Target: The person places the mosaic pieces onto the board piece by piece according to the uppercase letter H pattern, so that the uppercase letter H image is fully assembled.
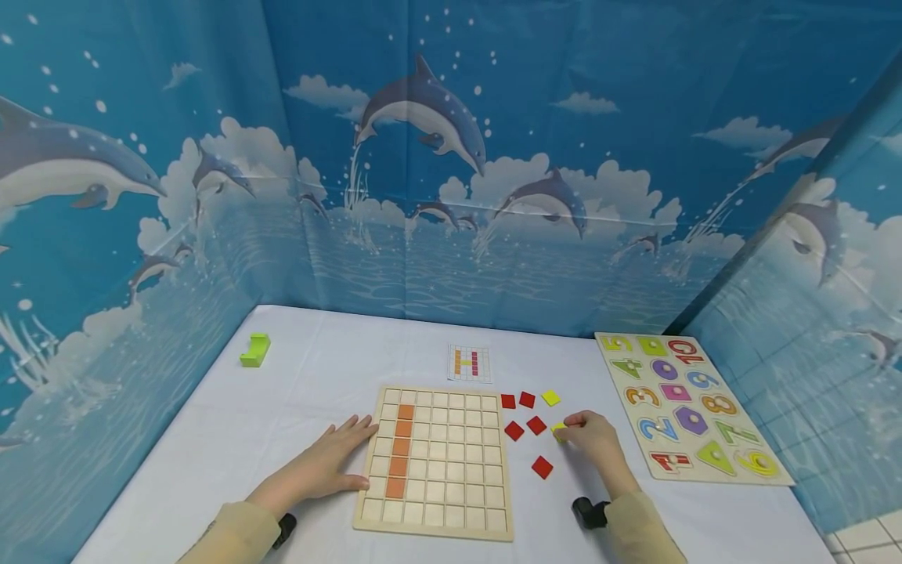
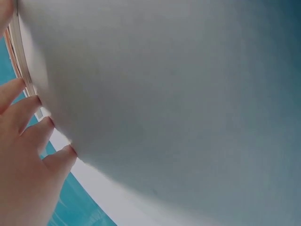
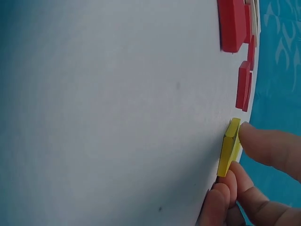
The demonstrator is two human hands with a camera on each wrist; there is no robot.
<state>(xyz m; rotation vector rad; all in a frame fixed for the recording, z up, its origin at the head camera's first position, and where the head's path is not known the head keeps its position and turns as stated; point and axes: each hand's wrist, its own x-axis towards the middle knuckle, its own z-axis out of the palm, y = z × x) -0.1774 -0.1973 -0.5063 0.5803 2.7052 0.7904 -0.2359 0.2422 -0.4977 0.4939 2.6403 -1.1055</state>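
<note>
A wooden grid board lies on the white table, with several orange square tiles in one column near its left side. Spread fingers of my left hand touch the board's left edge; the left wrist view shows the fingertips along that edge. To the right of the board, my right hand pinches a yellow square tile between thumb and fingers, close to the tabletop. Another yellow tile lies just beyond it. Several red square tiles are scattered between the board and my right hand.
Behind the board lies a small pattern card with orange, yellow and red squares. A wooden number puzzle occupies the table's right side. At the far left stands a green block. Dolphin-printed curtains hang around the table.
</note>
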